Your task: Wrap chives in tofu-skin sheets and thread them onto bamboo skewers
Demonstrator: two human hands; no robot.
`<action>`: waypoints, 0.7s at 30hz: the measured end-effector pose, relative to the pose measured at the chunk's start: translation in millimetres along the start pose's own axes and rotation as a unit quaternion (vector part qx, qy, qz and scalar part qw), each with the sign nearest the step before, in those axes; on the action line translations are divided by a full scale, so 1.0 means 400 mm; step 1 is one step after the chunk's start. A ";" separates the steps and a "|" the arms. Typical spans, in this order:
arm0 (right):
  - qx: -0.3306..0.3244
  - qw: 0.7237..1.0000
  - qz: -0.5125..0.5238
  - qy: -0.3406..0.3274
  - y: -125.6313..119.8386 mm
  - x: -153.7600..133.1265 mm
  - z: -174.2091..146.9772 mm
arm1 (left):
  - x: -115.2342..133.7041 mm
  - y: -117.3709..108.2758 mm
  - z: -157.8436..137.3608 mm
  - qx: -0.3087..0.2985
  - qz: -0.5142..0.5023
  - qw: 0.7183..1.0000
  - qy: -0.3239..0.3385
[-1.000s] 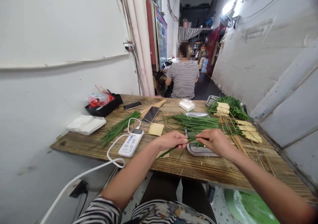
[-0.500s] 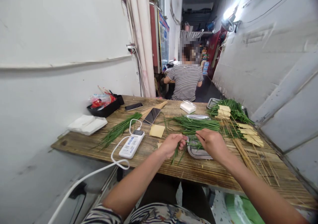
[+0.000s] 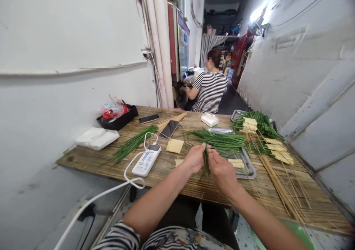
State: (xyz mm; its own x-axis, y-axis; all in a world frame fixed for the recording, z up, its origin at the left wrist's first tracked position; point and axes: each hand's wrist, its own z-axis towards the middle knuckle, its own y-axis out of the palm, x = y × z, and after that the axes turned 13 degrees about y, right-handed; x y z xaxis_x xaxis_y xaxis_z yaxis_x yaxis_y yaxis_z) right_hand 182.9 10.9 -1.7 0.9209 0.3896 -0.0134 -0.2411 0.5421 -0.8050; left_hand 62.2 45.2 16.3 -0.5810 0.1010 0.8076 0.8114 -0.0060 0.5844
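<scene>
My left hand (image 3: pixel 195 158) and my right hand (image 3: pixel 222 169) meet over the front middle of the table. Both are closed on a small bundle of green chives (image 3: pixel 206 160), which stands roughly upright between them. Just behind lies a larger heap of chives (image 3: pixel 220 141) on a metal tray (image 3: pixel 251 168). A pale yellow rolled piece (image 3: pixel 236 163), apparently tofu skin, rests on the tray beside my right hand. One flat square sheet (image 3: pixel 175 146) of the same kind is left of my hands, and another pale piece (image 3: pixel 179 162) is partly covered by my left wrist.
On the right are bamboo skewers (image 3: pixel 277 183), finished skewers with yellow rolls (image 3: pixel 281 150) and more chives (image 3: pixel 262 122). Left are a white power bank (image 3: pixel 147 161) with a cable, phones (image 3: pixel 169 129), chives (image 3: pixel 134 144), napkins (image 3: pixel 97 138) and a black box (image 3: pixel 118 119). A person (image 3: pixel 210 89) sits beyond the table.
My right hand has moved left and toward me to meet my left hand. The chives are now gathered upright between both hands. The person beyond has turned to the left.
</scene>
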 end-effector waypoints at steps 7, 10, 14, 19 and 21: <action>0.001 0.999 0.021 0.029 0.029 -0.039 -0.020 | 0.003 0.012 -0.011 -0.018 0.015 0.999 0.030; -0.005 0.999 0.028 0.014 0.005 -0.052 -0.016 | 0.008 0.000 -0.011 -0.039 0.071 0.995 0.057; -0.065 0.991 0.114 -0.004 -0.048 -0.029 0.014 | 0.037 -0.044 -0.014 -0.107 0.162 0.980 0.043; -0.147 0.949 0.270 -0.069 -0.051 0.004 0.070 | 0.083 -0.137 -0.032 -0.269 0.197 0.937 -0.108; -0.181 0.934 0.287 -0.110 -0.029 -0.011 0.077 | 0.098 -0.173 -0.042 -0.291 0.188 0.926 -0.154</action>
State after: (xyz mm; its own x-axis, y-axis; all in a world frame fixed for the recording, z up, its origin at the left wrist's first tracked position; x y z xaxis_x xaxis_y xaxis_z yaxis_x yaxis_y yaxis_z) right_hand 172.2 26.0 25.9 0.5773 0.7035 -0.4146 -0.5199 -0.0749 -0.8509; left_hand -17.8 32.8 8.6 -0.1468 0.2605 0.9542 0.7291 -0.6235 0.2824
